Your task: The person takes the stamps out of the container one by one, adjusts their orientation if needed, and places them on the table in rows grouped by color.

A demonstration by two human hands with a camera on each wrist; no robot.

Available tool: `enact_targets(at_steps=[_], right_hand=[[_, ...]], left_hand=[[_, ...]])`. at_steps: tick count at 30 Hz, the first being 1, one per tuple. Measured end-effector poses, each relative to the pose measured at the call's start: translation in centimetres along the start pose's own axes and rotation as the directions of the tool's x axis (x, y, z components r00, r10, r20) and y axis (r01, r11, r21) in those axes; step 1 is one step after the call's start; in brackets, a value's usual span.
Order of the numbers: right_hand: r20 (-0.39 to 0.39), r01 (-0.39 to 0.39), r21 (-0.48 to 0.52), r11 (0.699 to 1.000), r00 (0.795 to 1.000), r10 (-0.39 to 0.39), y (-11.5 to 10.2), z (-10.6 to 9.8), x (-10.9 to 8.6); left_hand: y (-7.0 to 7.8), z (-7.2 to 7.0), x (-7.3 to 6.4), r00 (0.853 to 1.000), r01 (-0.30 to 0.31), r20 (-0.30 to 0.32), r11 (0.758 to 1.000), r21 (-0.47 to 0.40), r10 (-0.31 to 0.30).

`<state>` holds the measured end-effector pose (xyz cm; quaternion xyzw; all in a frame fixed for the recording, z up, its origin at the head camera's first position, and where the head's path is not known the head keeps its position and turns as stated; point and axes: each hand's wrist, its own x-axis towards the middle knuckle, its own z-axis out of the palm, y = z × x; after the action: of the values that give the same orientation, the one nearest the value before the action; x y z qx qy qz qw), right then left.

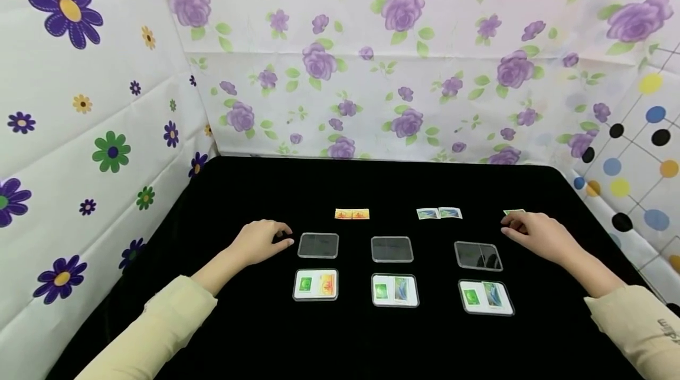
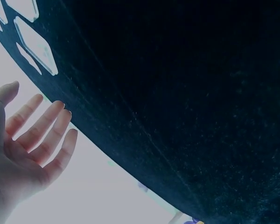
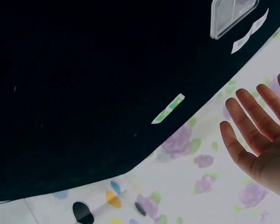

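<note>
My left hand (image 1: 260,241) hovers or rests, I cannot tell which, left of a clear plastic lid (image 1: 318,245), fingers loosely bent and holding nothing. In the left wrist view its fingers (image 2: 45,145) are spread. On the right, my right hand (image 1: 542,235) partly covers a green stamp-like pair (image 3: 168,109) in the head view; its relaxed fingers (image 3: 254,123) hold nothing. Two more clear lids (image 1: 392,249) lie along the row. Nearer me are three clear cases with white inserts, left (image 1: 316,294), middle (image 1: 386,302) and right (image 1: 487,310), each bearing small printed stamps.
Behind the lids lie an orange stamp pair (image 1: 352,213) and a landscape stamp pair (image 1: 439,213). Everything sits on a black-covered table (image 1: 255,327). Flower-patterned sheets (image 1: 366,102) hang behind and to the left, and a dotted sheet (image 1: 653,191) on the right.
</note>
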<state>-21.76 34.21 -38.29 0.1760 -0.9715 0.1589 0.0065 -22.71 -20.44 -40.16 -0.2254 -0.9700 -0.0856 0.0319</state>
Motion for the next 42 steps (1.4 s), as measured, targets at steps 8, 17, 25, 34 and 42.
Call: enact_targets(at_steps=[8,17,25,34,42], right_hand=[[-0.048,0.103,-0.029,0.994,0.993,-0.105,-2.4,0.6,-0.1],[-0.089,0.213,-0.047,0.976,0.972,-0.216,-4.2,2.0,-0.7],[-0.180,0.296,-0.063,0.953,0.936,-0.302,-5.3,3.0,-1.1],[-0.219,0.322,-0.081,0.943,0.917,-0.332,-6.9,4.1,-1.1],[-0.227,0.335,-0.085,0.938,0.910,-0.346,-9.4,4.7,-0.9]], left_hand=[[1.3,1.3,-1.5,0.999,-0.038,0.038,0.998,0.042,0.036],[1.9,2.0,-2.7,0.992,-0.069,0.106,0.998,-0.008,0.069],[2.2,2.9,-4.1,0.984,-0.160,0.083,0.987,0.012,0.159],[2.9,3.4,-5.0,0.987,-0.157,0.028,0.988,0.014,0.156],[3.4,4.0,-5.5,0.996,-0.084,0.010,0.992,-0.089,0.085]])
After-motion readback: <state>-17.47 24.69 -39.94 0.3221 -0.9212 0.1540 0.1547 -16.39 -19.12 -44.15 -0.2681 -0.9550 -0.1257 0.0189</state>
